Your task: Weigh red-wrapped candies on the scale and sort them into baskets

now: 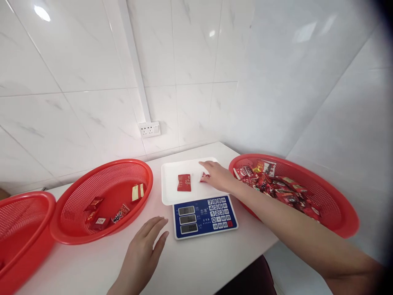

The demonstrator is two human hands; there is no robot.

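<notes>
My right hand [218, 176] is over the white weighing tray [168, 192] of a digital scale [202, 219]. Its thumb and fingers are at a small red-and-white wrapped packet [204, 177], which they partly hide and appear to grip. To the left on the same tray lies a flat red packet [184, 182]. My left hand [144, 250] hovers above the table by the scale's front left corner, fingers apart and holding nothing.
At right, a red basket [344, 219] holds a heap of mostly red wrapped snacks [282, 190]. Another red basket [69, 233] at left contains several packets, with a further red basket [37, 241] beside it. Behind the white table [190, 266], a socket [150, 129] is on the tiled wall.
</notes>
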